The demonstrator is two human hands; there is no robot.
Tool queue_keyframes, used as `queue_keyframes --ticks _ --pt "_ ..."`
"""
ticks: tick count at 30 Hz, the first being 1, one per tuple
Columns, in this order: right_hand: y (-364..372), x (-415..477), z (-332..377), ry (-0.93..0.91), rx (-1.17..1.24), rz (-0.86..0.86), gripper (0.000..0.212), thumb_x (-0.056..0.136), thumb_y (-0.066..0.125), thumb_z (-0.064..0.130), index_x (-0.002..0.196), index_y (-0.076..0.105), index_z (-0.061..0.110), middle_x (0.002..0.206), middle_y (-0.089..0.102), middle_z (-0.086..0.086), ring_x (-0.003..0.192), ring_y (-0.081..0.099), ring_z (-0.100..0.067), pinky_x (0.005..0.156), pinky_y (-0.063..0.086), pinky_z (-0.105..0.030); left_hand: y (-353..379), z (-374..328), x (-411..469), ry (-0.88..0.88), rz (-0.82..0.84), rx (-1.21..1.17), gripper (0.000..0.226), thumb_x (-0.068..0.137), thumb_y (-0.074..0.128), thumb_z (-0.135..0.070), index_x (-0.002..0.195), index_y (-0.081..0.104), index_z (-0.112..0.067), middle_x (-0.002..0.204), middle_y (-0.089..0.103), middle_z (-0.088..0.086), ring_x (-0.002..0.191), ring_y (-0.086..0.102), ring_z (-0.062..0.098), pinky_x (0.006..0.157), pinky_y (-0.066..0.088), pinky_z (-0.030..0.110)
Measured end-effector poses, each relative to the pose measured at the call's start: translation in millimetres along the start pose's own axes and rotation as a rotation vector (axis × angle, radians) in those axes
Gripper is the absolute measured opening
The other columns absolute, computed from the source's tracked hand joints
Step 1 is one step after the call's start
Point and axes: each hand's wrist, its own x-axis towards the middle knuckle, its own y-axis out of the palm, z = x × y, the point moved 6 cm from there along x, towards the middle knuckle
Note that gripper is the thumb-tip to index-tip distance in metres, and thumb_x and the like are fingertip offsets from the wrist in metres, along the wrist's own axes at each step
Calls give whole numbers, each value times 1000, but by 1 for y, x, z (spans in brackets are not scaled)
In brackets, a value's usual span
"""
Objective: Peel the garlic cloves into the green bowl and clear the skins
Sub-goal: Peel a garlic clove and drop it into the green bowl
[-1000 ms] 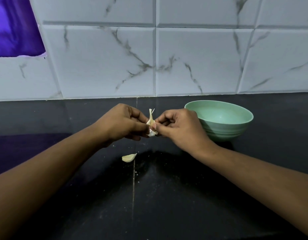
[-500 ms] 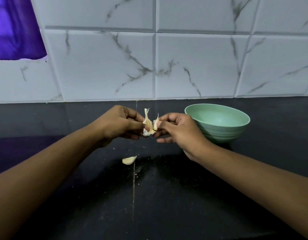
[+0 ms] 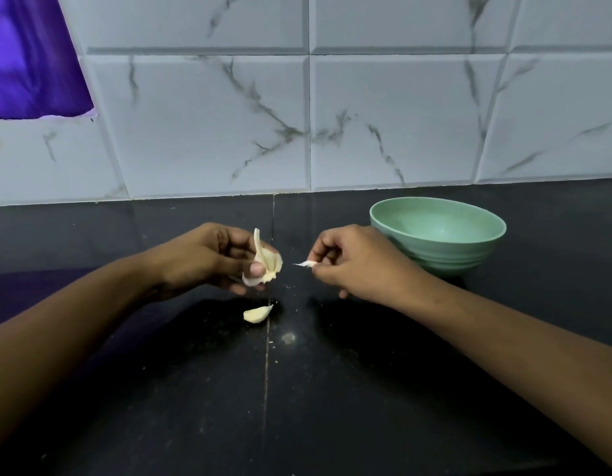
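Black polished stone makes up the desk [image 3: 332, 407], backed by white wall tiles veined in grey. Half a second earlier both hands were joined at the clove; now they are drawn apart, and a small white sliver of papery skin [image 3: 306, 264] is pinched in the curled fingers of the right hand [image 3: 359, 266], torn free. The half-peeled cream garlic clove [image 3: 268, 266] is gripped between thumb and fingers of the left hand [image 3: 208, 259], held above the desk and just left of its seam. One strip is judged to be off, but loose skin is seen on the clove, so peeling is not finished, and no clove is seen in the round pale green bowl [image 3: 435, 259] standing behind the right hand. The long axis of the held clove is set nearly upright, its pointed skin tail up and its blunt root end down. A second cream garlic clove [image 3: 257, 314] is laid flat on the desk below, its axis crosswise, tip pointing right.
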Motion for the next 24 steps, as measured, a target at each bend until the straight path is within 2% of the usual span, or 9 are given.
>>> queue_keyframes --ticks 3,5,6,8,10,11,14,19,24 --pt "5 -3 2 -59 -279 80 7 78 71 26 84 68 22 73 64 9 63 54 -3 65 46 -20 1 -1 3 36 -15 -25 67 39 90 -53 97 75 -23 92 74 8 80 71 13 58 53 19" --pt "6 -2 0 -67 -296 78 14 77 74 33 85 68 24 74 65 10 63 54 0 63 43 -19 3 -3 2 48 -15 -54 64 39 92 -50 96 74 -26 93 73 10 79 72 17 56 53 20" --pt "5 0 -1 -61 -211 44 15 78 75 34 86 68 23 71 64 10 58 55 1 60 44 -17 4 -3 1 54 -14 -71 62 39 92 -49 94 74 -27 91 74 10 78 72 17 56 53 20" --pt "2 2 0 -22 164 2 11 81 73 25 87 68 18 68 62 8 56 58 -3 55 51 -20 4 -4 0 65 -26 -93 53 40 92 -45 87 73 -29 87 74 9 77 72 16 55 54 21" --pt "8 2 3 20 534 50 8 83 70 13 91 67 10 70 62 -2 63 61 -11 55 54 -23 6 -6 1 71 -47 -89 37 51 88 -34 84 73 -26 85 75 9 74 71 13 54 53 20" --pt "12 1 5 28 615 66 10 83 69 10 92 67 7 69 62 -4 64 61 -11 57 54 -24 8 -6 1 75 -62 -80 29 59 83 -27 86 72 -23 84 75 8 73 70 11 54 53 20" --pt "16 2 5 25 661 43 8 82 70 5 89 68 2 67 63 -7 59 61 -9 60 54 -22 13 -8 2 94 -106 -46 28 65 72 -13 92 67 -11 80 74 4 68 67 7 54 52 18" --pt "12 3 3 22 806 20 6 81 67 -3 80 65 2 65 64 -8 53 62 -4 55 53 -17 12 -13 2 150 -203 -55 31 62 72 -17 93 68 -15 82 72 4 74 69 13 55 53 18" --pt "10 3 5 -10 741 -40 11 81 68 -3 77 66 6 62 64 -4 54 61 -5 57 53 -18 13 -15 1 183 -254 -65 26 63 73 -20 88 70 -14 81 74 10 73 70 16 55 52 18"
